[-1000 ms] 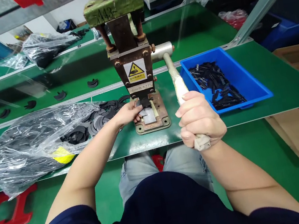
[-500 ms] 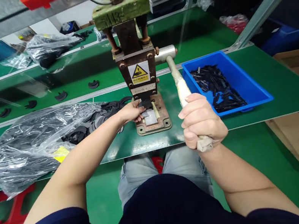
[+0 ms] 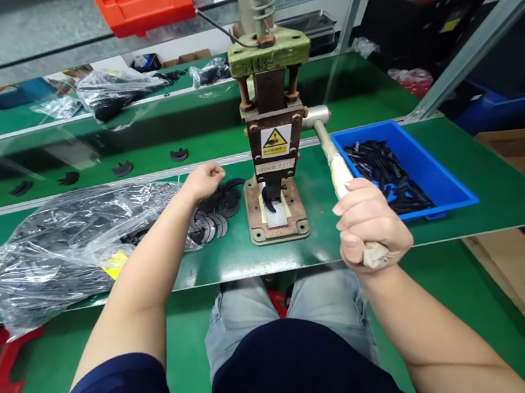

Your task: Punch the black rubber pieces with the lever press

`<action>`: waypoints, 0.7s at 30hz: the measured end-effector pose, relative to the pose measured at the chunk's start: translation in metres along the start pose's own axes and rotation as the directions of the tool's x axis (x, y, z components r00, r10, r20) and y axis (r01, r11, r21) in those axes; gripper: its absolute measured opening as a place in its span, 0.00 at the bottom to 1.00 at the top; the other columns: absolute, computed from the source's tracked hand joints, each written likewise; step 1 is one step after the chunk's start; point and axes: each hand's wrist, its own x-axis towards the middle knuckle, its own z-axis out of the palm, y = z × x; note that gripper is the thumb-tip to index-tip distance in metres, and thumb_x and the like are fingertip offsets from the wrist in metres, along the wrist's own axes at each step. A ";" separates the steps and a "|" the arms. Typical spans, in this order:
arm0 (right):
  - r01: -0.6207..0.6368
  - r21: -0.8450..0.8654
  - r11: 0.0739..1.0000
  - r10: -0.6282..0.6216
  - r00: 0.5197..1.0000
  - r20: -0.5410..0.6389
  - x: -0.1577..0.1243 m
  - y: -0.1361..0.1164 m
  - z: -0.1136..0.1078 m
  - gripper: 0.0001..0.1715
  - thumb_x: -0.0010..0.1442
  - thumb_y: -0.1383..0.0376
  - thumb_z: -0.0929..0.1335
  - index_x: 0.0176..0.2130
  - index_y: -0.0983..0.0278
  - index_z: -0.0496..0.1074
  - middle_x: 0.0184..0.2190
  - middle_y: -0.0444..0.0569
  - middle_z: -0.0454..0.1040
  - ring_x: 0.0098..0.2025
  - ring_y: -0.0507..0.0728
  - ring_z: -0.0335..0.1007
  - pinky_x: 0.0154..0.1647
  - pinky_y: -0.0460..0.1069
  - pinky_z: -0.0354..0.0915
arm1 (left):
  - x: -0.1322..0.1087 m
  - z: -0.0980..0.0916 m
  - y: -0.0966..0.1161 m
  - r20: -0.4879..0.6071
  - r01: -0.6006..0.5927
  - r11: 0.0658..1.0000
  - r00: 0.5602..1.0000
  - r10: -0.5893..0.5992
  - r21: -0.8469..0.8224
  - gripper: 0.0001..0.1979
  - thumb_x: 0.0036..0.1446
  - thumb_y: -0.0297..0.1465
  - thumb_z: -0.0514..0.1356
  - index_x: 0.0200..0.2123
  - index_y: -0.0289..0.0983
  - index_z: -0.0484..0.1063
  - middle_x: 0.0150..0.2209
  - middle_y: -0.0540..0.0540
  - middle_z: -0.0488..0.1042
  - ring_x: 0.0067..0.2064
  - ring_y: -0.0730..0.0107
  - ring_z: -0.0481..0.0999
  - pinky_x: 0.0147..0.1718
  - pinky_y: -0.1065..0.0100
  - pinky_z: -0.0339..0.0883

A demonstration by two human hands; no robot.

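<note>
A hand press (image 3: pixel 277 146) with a rusty frame and a yellow warning label stands on the green bench. A black curved piece (image 3: pixel 269 199) lies on its base plate under the punch. My right hand (image 3: pixel 369 225) is wrapped around the press lever (image 3: pixel 337 166), near its taped end. My left hand (image 3: pixel 205 179) hovers over a heap of black curved parts (image 3: pixel 214 210) just left of the press, fingers curled; I cannot see anything in them.
A clear plastic bag (image 3: pixel 73 247) of black parts lies at the left. A blue bin (image 3: pixel 441 172) with black pieces sits right of the press. Several black parts (image 3: pixel 123 169) lie along the belt behind. A red bin (image 3: pixel 141 1) is on the upper shelf.
My left hand has left the press base and moved left and back to the heap of black parts. A black piece now lies under the punch. The view tilted upward.
</note>
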 end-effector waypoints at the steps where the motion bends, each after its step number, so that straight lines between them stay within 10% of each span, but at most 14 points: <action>1: -0.001 -0.004 1.000 0.001 1.000 0.002 0.000 0.000 0.000 0.12 0.60 0.60 0.72 0.27 0.57 0.70 0.23 0.37 0.74 0.32 0.53 0.78 0.55 0.64 0.76 | 0.010 -0.002 -0.007 -0.010 0.010 0.990 1.000 -0.009 0.137 0.09 0.64 0.36 0.66 0.43 0.38 0.81 0.41 0.43 0.85 0.41 0.63 0.81 0.39 0.68 0.70; 12: 0.005 -0.027 1.000 -0.004 1.000 0.008 0.002 -0.002 -0.001 0.11 0.59 0.61 0.72 0.27 0.56 0.69 0.22 0.38 0.74 0.31 0.54 0.77 0.53 0.65 0.76 | 0.060 0.043 0.000 0.229 -0.054 0.861 0.971 -0.074 0.506 0.31 0.54 0.37 0.74 0.61 0.38 0.79 0.60 0.34 0.81 0.60 0.47 0.81 0.57 0.60 0.73; 18: 0.002 -0.027 1.000 -0.002 1.000 0.027 0.002 -0.001 -0.003 0.12 0.59 0.61 0.71 0.26 0.57 0.68 0.23 0.37 0.74 0.32 0.54 0.77 0.54 0.65 0.76 | 0.051 0.034 0.013 0.149 -0.032 0.947 0.989 -0.017 0.319 0.14 0.59 0.33 0.70 0.48 0.37 0.81 0.51 0.36 0.84 0.57 0.49 0.82 0.57 0.60 0.73; 21: -0.004 -0.029 1.000 0.005 1.000 0.022 0.001 0.000 -0.002 0.12 0.59 0.60 0.71 0.26 0.57 0.68 0.23 0.36 0.74 0.32 0.53 0.77 0.55 0.65 0.76 | 0.020 0.034 0.018 0.040 0.051 0.988 0.998 -0.046 -0.147 0.07 0.67 0.34 0.64 0.41 0.37 0.75 0.41 0.39 0.82 0.45 0.58 0.84 0.48 0.62 0.77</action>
